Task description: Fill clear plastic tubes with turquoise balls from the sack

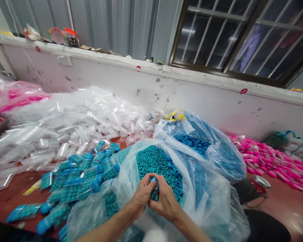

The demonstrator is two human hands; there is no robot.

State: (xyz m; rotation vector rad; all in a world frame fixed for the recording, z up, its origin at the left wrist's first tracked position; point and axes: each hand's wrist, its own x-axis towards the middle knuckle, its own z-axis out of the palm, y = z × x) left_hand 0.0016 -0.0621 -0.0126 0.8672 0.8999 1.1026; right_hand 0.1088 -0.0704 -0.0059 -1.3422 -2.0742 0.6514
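Note:
Both my hands meet over an open plastic bag [131, 174] full of small teal beads [154, 161]. My left hand [140, 195] and my right hand [166, 201] are closed together around a small clear tube with a blue cap [154, 191], filled with teal beads. The tube stands roughly upright between my fingers, just above the bead heap. To the left lies a pile of filled tubes with blue caps [78, 181].
A second bag holds blue caps [194, 143] behind the bead bag. Empty clear tubes [65, 124] are heaped at the back left. Pink filled tubes [267, 161] lie at the right, with a metal lid [262, 181] nearby. A white wall [166, 90] bounds the table.

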